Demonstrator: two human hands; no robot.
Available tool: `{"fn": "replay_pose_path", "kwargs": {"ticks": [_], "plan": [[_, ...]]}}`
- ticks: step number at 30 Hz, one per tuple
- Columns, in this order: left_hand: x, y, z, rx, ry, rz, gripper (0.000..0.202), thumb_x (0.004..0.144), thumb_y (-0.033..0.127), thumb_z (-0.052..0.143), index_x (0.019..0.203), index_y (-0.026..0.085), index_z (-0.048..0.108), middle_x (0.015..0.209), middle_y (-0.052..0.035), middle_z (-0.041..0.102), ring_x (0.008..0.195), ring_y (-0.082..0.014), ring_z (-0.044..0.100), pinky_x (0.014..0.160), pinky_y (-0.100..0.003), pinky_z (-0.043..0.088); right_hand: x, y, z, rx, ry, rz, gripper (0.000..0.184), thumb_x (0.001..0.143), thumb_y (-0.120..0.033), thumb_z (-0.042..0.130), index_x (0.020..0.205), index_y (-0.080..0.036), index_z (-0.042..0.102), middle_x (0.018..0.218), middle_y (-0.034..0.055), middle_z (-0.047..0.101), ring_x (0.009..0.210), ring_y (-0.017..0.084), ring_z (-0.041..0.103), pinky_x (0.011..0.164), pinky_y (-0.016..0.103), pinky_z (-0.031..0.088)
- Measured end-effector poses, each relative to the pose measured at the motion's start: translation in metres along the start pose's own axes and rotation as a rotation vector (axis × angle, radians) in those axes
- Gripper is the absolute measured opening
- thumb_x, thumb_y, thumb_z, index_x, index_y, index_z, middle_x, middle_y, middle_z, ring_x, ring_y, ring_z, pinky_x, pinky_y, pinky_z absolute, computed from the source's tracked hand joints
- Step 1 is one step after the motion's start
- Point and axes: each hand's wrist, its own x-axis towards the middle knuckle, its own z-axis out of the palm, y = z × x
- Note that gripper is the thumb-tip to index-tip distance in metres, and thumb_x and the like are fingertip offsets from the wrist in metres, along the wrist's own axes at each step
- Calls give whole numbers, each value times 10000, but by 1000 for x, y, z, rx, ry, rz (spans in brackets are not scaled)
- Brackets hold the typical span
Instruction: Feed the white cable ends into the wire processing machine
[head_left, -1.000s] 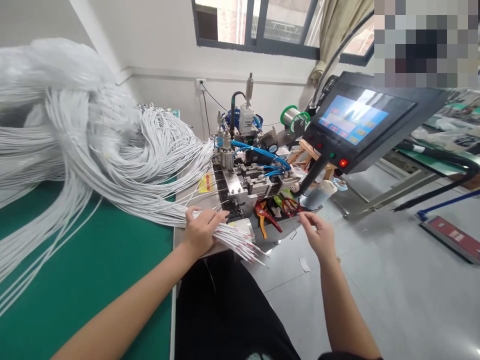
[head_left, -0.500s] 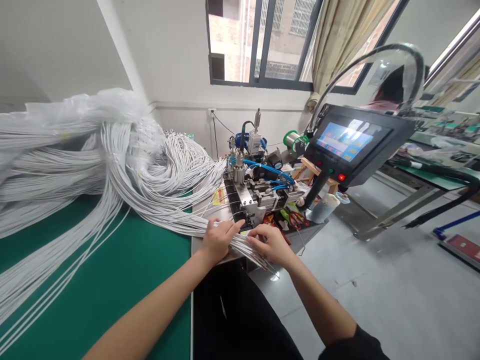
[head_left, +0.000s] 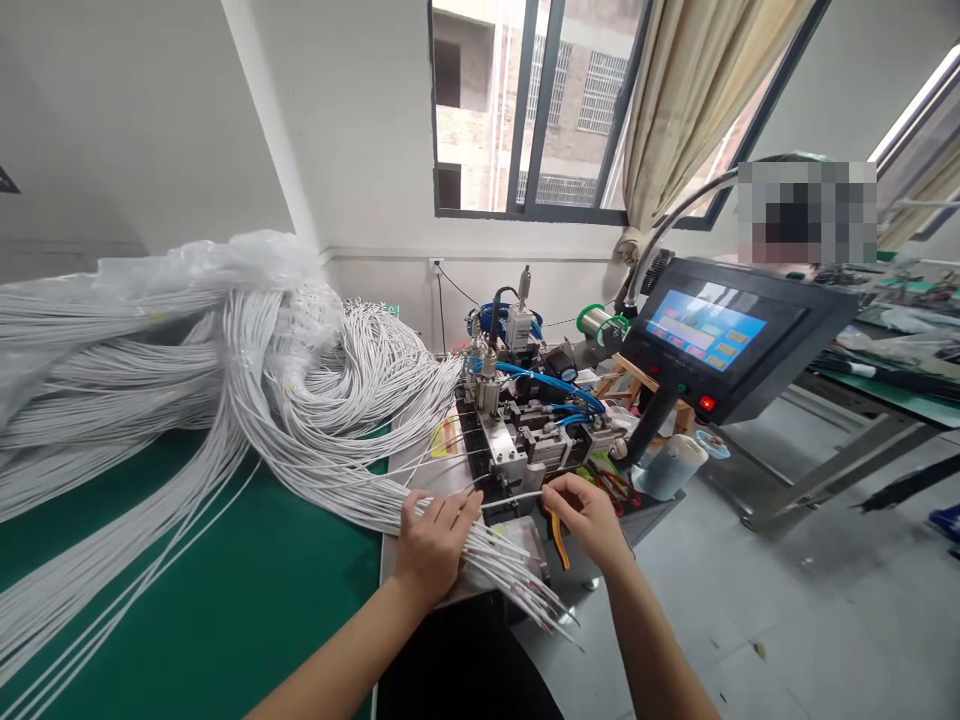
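Beside the machine point(head_left: 517, 440), right hand point(head_left: 589, 515) now off bundle point(head_left: 495, 560), pinching single wire point(head_left: 514, 498)

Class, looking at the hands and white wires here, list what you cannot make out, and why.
- Tip of the single wire: head view, hidden inside the right hand's grip.
- Wires under the left hand: head view, covered by its palm.
- Far end of the wire bundle: cut off by the left edge.
- Text on the touchscreen: too small.

Left hand point(head_left: 433, 540), right hand point(head_left: 589, 515), forearms bare; black clothing point(head_left: 465, 665) over lap.
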Motion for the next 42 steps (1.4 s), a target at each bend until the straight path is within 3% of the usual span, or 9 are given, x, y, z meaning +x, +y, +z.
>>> {"fn": "replay_pose_path", "kwargs": {"ticks": [5, 9, 15, 17, 20, 24, 30, 38, 42], "plan": [[-1, 1, 2, -144, -14, 108, 411, 962, 99, 293, 1062, 224, 671, 892, -24, 730, 770, -139, 648, 914, -364, 306, 1, 9, 9, 49, 39, -15, 282, 876, -435, 588, 751, -188, 644, 693, 30, 586, 605, 160, 499, 546, 268, 396], [-1, 0, 6, -189, -44, 102, 399, 941, 93, 298, 1064, 206, 660, 931, -31, 733, 782, -135, 649, 908, -355, 319, 8, 7, 27, 192, 70, -24, 255, 881, -409, 592, 760, -188, 628, 721, 22, 577, 641, 152, 502, 589, 263, 401], [1, 2, 4, -191, -92, 101, 356, 917, 100, 336, 1006, 199, 667, 850, -7, 716, 779, -130, 638, 899, -355, 299, 14, 4, 36, 441, -71, -19, 239, 881, -385, 592, 744, -190, 595, 713, 14, 556, 670, 153, 510, 634, 266, 414], [2, 4, 1, -159, -107, 57, 368, 921, 95, 339, 1039, 213, 668, 825, 1, 705, 790, -128, 633, 910, -359, 281, 14, 7, 32, 380, -81, -33, 228, 895, -363, 567, 745, -193, 587, 716, 13, 544, 671, 152, 499, 629, 265, 398], [4, 6, -1, -108, -126, 13, 381, 919, 90, 349, 1094, 225, 658, 796, 0, 681, 776, -132, 619, 910, -378, 264, 15, 17, 24, 117, -96, -79, 217, 902, -313, 544, 726, -191, 577, 702, 13, 537, 662, 152, 485, 622, 265, 366], [5, 6, 2, -63, -133, 5, 376, 877, 86, 368, 1051, 221, 673, 780, -20, 652, 758, -157, 596, 886, -407, 265, 14, 30, 24, -86, -164, -84, 211, 891, -257, 513, 696, -187, 551, 682, 10, 541, 653, 150, 483, 621, 259, 349], [3, 6, 5, -38, -159, -37, 335, 852, 109, 412, 1021, 225, 677, 822, -31, 654, 795, -180, 601, 885, -429, 270, 14, 35, 33, 35, -216, 22, 223, 864, -275, 498, 660, -184, 505, 605, -26, 460, 584, 121, 412, 558, 241, 298], [3, 6, 6, -12, -216, -65, 290, 819, 136, 470, 996, 232, 677, 821, -35, 664, 813, -200, 600, 891, -452, 265, 13, 52, 52, 516, -211, 341, 260, 748, -372, 567, 588, -190, 471, 554, -45, 374, 531, 104, 303, 511, 238, 253], [4, 6, 4, -20, -229, -65, 268, 819, 119, 469, 958, 216, 677, 828, -34, 687, 843, -202, 619, 899, -455, 270, 9, 54, 57, 584, -184, 408, 305, 745, -414, 593, 586, -196, 452, 546, -51, 361, 520, 102, 298, 503, 239, 249]]}}
